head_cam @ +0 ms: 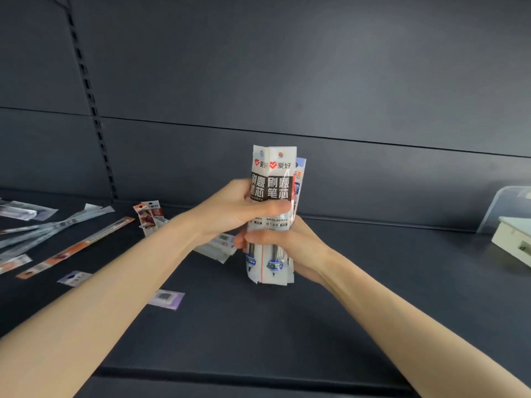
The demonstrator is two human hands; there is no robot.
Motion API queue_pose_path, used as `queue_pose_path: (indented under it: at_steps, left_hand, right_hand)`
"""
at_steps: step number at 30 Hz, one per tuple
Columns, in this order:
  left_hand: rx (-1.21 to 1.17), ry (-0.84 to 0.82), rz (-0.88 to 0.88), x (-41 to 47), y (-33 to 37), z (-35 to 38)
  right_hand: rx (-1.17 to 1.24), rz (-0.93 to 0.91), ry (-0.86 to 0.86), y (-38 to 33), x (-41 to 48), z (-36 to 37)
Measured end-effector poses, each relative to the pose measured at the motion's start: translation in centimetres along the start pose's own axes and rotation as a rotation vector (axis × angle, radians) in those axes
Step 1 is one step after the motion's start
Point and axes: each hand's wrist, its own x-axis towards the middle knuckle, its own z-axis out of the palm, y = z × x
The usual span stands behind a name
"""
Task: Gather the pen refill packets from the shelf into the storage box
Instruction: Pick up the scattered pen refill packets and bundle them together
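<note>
An upright bundle of pen refill packets (pixel 273 179), white with black labels, stands on end on the dark shelf (pixel 287 326) at the centre. My left hand (pixel 238 208) wraps the bundle's middle from the left. Lower down, my right hand (pixel 287 242) clasps it from the right. More packets (pixel 218 248) lie flat just behind my left wrist. A red-printed packet (pixel 148 216) lies further left. At the far right edge stands a clear storage box (pixel 505 208), partly cut off.
Long thin packets (pixel 77 248) and several small ones, including a purple one (pixel 166 298), are scattered over the shelf's left side. A white box-like object (pixel 514 239) sits at the right edge. The shelf's front lip (pixel 244 374) runs below my arms.
</note>
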Motion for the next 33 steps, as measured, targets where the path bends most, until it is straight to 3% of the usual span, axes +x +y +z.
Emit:
queue_pose_path:
  at_steps: [5, 10, 16, 22, 33]
  left_hand:
    - [0.010, 0.013, -0.050, -2.1, -4.1, -7.9]
    - [0.236, 0.142, -0.125, -3.3, -10.7, -16.0]
    - [0.632, -0.188, -0.049, -2.1, -14.1, -21.7]
    - [0.695, -0.456, -0.021, 0.7, -15.2, -22.5]
    - [0.656, -0.533, 0.036, 2.4, -15.4, -22.0]
  right_hand:
    - [0.128, 0.047, 0.015, 0.1, 2.9, 2.5]
    - [0.025, 0.089, 0.070, 0.3, 6.9, 6.1]
    - [-0.157, 0.120, 0.209, 0.5, 11.5, 9.8]
    - [-0.244, 0.183, 0.273, 0.5, 13.2, 11.5]
    - [-0.179, 0.240, 0.303, 1.1, 13.1, 11.2]
